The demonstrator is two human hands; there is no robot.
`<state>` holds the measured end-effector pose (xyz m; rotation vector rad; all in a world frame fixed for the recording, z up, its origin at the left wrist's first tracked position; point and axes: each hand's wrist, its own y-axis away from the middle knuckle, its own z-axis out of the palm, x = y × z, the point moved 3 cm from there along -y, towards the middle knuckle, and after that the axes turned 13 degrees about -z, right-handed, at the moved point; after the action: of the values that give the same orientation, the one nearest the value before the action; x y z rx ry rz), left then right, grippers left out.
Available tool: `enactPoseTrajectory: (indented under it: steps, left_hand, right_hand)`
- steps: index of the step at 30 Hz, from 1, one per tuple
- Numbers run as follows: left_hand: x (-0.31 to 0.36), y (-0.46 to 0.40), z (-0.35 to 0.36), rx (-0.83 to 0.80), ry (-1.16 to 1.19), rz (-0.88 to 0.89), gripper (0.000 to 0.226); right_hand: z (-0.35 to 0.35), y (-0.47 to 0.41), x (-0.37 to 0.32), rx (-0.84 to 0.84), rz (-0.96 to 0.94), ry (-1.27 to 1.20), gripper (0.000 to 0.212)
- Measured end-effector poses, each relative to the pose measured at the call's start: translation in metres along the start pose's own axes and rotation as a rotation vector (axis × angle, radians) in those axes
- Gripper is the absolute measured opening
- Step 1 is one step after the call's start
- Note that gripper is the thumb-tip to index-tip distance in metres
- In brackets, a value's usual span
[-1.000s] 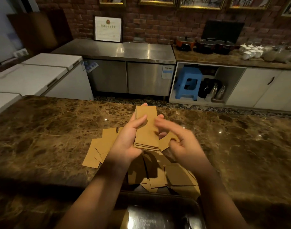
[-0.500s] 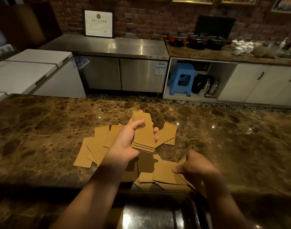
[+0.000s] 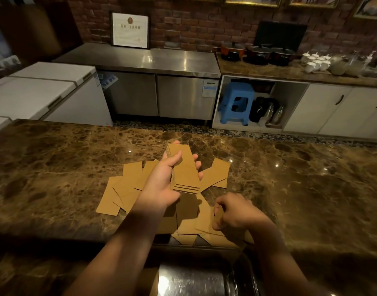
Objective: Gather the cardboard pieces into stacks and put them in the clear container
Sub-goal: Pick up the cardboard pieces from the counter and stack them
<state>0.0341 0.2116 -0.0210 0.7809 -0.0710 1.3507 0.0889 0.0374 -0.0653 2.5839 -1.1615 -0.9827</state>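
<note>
A dim kitchen with a brick back wall, steel cabinets and white chest freezers fills the upper half of the frame; below them runs a brown marbled surface (image 3: pixel 55 167) where the work goes on.

In the head view — the only one — the left hand (image 3: pixel 162 184) sits at the frame's centre, raised over the surface, its thumb across the top and its fingers wrapped round the far side of a neat stack (image 3: pixel 184 171) of cardboard. The right hand (image 3: pixel 232 212), lower and to the right, curls its fingers down onto a loose cardboard piece (image 3: pixel 204 218) near the surface's near edge and seems to be pinching it, though the exact grip is hidden under the knuckles. More loose pieces (image 3: pixel 123 189) fan out to the left and behind the stack. The clear container (image 3: pixel 204 278) lies at the bottom centre, below the surface edge, its contents hard to make out.

To do this step well, I judge the piece should be lifted by one short edge, turned to match the stack's long axis, and laid flush — the left thumb lifting briefly, then clamping again so nothing slides.

A framed certificate (image 3: pixel 130 29) leans on the wall at upper left; its writing is too small to read.
</note>
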Motion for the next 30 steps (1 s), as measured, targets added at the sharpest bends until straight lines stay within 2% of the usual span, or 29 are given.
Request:
enactPoseTrajectory:
  steps: [5,11,18,24,27,30]
  left_hand:
    - [0.003,0.004,-0.001,-0.009,-0.009,0.010,0.035]
    - [0.007,0.008,-0.003,0.096,-0.131,0.085,0.034]
    - [0.007,0.009,0.002,0.207,-0.270,0.197,0.038]
    - [0.011,0.010,0.002,0.230,-0.367,0.206,0.042]
    - [0.012,0.011,0.003,0.264,-0.406,0.198,0.043]
    - [0.013,0.014,0.008,0.297,-0.430,0.287,0.049]
  right_hand:
    - [-0.036,0.010,-0.001,0.096,-0.026,-0.300,0.018]
    - [-0.069,0.021,0.009,0.390,0.029,-0.584,0.017]
    - [-0.075,0.023,0.004,0.511,0.054,-0.971,0.016]
    - [-0.089,0.034,0.000,0.848,0.089,-0.982,0.021]
    - [-0.092,0.036,-0.007,0.833,0.045,-0.966,0.023]
    - [-0.092,0.038,-0.013,0.882,0.008,-1.013,0.025]
